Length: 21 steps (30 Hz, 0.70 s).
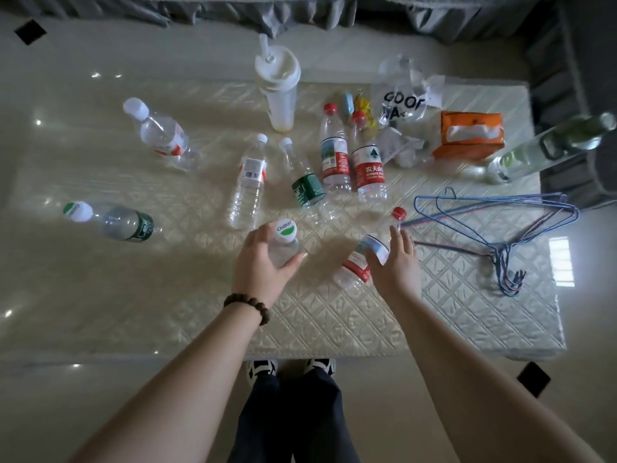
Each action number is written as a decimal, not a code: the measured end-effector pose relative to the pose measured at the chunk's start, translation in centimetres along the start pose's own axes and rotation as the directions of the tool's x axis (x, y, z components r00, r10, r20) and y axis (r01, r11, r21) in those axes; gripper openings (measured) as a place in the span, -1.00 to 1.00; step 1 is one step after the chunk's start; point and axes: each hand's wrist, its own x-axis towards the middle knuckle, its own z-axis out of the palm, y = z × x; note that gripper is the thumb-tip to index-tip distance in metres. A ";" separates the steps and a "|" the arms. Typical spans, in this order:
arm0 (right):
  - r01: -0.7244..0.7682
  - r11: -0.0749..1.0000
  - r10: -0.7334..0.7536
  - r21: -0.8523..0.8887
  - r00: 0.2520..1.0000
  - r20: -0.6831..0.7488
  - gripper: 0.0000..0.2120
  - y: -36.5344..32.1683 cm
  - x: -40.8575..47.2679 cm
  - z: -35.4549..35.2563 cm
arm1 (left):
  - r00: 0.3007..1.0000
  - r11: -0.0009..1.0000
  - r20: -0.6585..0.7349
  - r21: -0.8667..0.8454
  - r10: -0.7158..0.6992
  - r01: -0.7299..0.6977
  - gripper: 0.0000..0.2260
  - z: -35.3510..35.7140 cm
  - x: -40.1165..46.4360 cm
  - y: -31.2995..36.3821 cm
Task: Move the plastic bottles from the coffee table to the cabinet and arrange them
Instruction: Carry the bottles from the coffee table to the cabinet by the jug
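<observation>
Several clear plastic bottles stand or lie on the coffee table (167, 295). My left hand (258, 262) is wrapped around an upright bottle with a white and green cap (285, 240) near the table's middle front. My right hand (394, 259) is closed over a tilted red-capped, red-labelled bottle (362, 259) just to the right. Further back stand two red-labelled bottles (334, 152) (369, 165), a green-labelled bottle (307, 185) and a clear white-capped bottle (250, 182). At the left are a white-capped bottle (160, 135) and a green-labelled bottle (113, 222).
A tall white tumbler with a straw (278, 85) stands at the back. An orange tissue pack (469, 135), crumpled plastic bags (405, 101) and a glass bottle (547, 145) sit at the back right. Wire hangers (500, 225) lie on the right. A grey sofa (233, 8) is behind the table.
</observation>
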 end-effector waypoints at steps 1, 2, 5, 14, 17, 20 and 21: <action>-0.040 0.999 0.041 0.028 0.999 -0.004 -0.29 0.7 0.9 0.0 | 1.000 1.000 0.007 0.003 0.009 -0.009 -0.54 0.5 0.4 0.4; -0.075 0.996 0.076 0.057 0.997 -0.008 -0.26 1.3 1.8 0.1 | 1.000 1.000 0.014 0.008 0.018 -0.018 -0.53 1.0 0.7 0.7; -0.165 0.979 0.166 0.120 0.986 0.000 -0.20 2.5 4.3 0.6 | 0.998 0.998 0.024 0.029 0.056 -0.057 -0.55 2.4 1.4 1.0; -0.337 0.931 0.329 0.140 0.941 0.078 -0.24 3.2 9.0 3.6 | 0.992 0.989 0.040 0.087 0.116 -0.119 -0.57 4.1 2.5 0.7; -0.334 0.929 0.324 0.162 0.942 0.081 -0.26 2.9 9.3 3.5 | 0.994 0.989 0.035 0.097 0.106 -0.109 -0.54 3.9 2.4 0.5; -0.270 0.939 0.266 0.215 0.963 0.047 -0.27 2.6 8.5 2.6 | 0.994 0.989 0.016 0.102 0.105 -0.107 -0.55 3.2 2.1 1.1; -0.241 0.943 0.243 0.231 0.970 0.021 -0.28 2.4 8.1 2.0 | 0.995 0.990 0.012 0.101 0.100 -0.100 -0.56 2.9 2.0 1.5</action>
